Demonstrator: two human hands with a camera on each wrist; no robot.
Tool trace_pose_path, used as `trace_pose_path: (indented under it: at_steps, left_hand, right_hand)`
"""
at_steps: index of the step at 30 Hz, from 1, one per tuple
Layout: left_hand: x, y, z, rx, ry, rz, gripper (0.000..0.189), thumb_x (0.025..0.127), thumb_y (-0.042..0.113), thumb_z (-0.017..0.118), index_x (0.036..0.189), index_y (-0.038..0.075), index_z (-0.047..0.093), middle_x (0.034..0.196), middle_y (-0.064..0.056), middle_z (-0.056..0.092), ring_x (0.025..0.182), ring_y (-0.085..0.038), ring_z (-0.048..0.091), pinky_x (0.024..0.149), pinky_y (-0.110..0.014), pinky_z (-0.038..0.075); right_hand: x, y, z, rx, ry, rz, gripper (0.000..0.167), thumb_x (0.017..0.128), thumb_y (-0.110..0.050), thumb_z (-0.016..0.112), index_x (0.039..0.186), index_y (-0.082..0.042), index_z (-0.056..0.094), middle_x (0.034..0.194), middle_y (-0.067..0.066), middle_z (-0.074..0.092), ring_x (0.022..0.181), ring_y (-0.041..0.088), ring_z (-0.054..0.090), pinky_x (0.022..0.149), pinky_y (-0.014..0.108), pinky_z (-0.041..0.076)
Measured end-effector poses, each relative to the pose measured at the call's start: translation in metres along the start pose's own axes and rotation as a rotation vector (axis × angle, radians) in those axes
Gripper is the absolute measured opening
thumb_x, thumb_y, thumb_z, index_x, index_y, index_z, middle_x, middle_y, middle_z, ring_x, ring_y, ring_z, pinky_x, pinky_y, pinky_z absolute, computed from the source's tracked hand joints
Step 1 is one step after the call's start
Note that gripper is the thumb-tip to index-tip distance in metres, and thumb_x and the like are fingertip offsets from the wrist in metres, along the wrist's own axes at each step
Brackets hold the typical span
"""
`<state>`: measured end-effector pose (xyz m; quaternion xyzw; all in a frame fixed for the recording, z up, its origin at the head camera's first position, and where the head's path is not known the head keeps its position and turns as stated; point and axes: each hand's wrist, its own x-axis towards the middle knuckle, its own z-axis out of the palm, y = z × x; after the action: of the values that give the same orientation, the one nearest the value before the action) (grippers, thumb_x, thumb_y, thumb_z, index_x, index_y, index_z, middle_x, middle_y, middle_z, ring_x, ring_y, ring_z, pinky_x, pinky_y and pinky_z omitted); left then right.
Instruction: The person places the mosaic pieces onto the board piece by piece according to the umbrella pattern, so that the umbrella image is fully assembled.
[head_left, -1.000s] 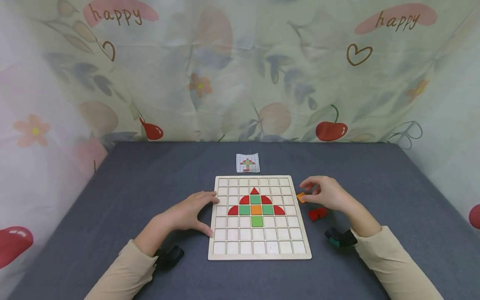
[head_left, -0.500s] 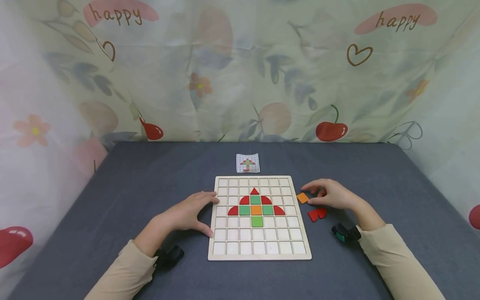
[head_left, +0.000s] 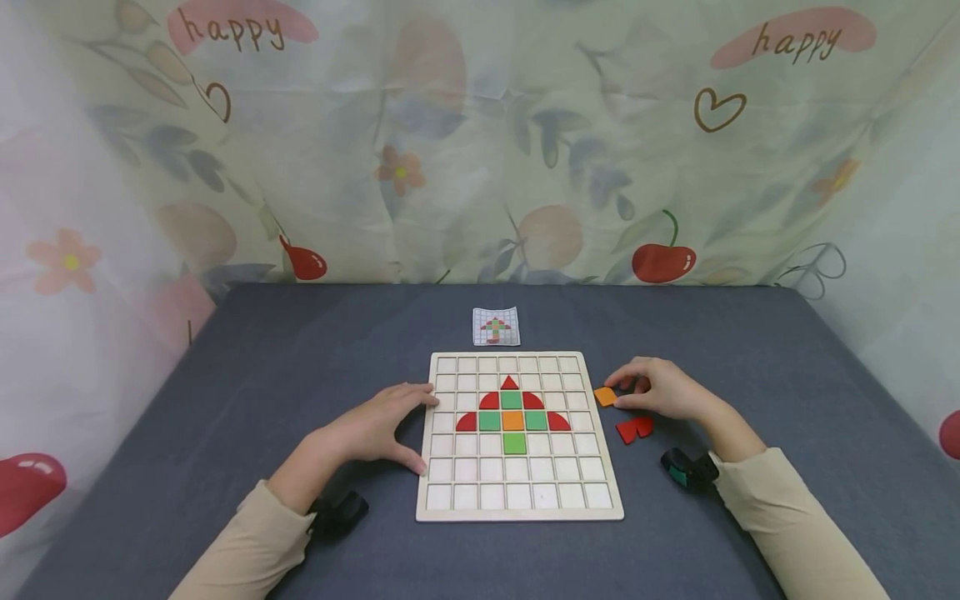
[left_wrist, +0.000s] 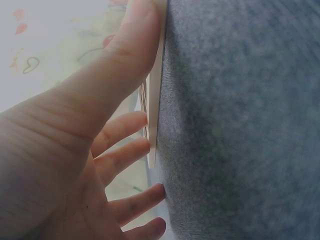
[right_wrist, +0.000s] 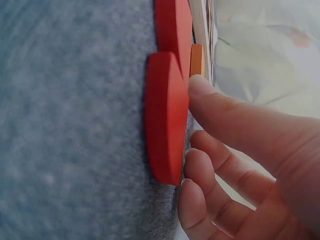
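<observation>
My left hand (head_left: 375, 422) rests against the left edge of the pale wooden grid board (head_left: 444, 497), thumb and fingers spread apart. The left wrist view shows the thumb (left_wrist: 132, 47) right along the board's side. At the board's right edge, my right hand (head_left: 667, 389) pinches an orange square tile (head_left: 604, 397) by one corner, between thumb and forefinger. That tile lies flat on the table, and the thumb (right_wrist: 202, 86) is at its edge in the right wrist view. Two red rounded tiles (head_left: 634, 429) lie together just below this hand.
Red, green and orange tiles form a stepped shape on the board, topped by a red triangle (head_left: 509, 383). Behind the board lies a small printed card (head_left: 496, 326) with a similar coloured pattern. A patterned curtain (head_left: 480, 150) hangs along the table's back edge.
The right hand has drawn back slightly to the right from over the orange tile, then its forefinger has come in to it again. The tile has turned a little. The left hand stays put.
</observation>
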<state>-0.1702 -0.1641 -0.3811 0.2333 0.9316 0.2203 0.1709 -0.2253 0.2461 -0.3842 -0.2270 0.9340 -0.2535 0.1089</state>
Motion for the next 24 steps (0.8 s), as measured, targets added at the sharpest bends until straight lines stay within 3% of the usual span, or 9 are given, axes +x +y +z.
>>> trace_pose_path:
  at_steps: [16, 24]
  left_hand:
    - [-0.001, 0.0, 0.0, 0.002, 0.001, -0.001, 0.09, 0.064, 0.047, 0.081, 0.138, 0.011, 0.043, 0.151, -0.01, 0.033, 0.14, -0.032, 0.027, 0.111, -0.051, 0.029]
    - [-0.001, -0.001, 0.0, 0.008, 0.005, 0.012, 0.09, 0.064, 0.047, 0.081, 0.137, 0.01, 0.044, 0.151, -0.01, 0.033, 0.139, -0.032, 0.028, 0.111, -0.051, 0.03]
  right_hand:
    - [-0.009, -0.017, -0.006, 0.038, 0.051, -0.028, 0.028, 0.079, -0.017, 0.073, 0.105, -0.007, 0.068, 0.088, 0.004, 0.062, 0.066, 0.007, 0.052, 0.058, 0.021, 0.045]
    - [-0.01, -0.033, 0.0, 0.06, 0.054, -0.081, 0.026, 0.079, -0.017, 0.074, 0.104, -0.009, 0.068, 0.086, 0.0, 0.062, 0.066, 0.004, 0.051, 0.06, 0.02, 0.046]
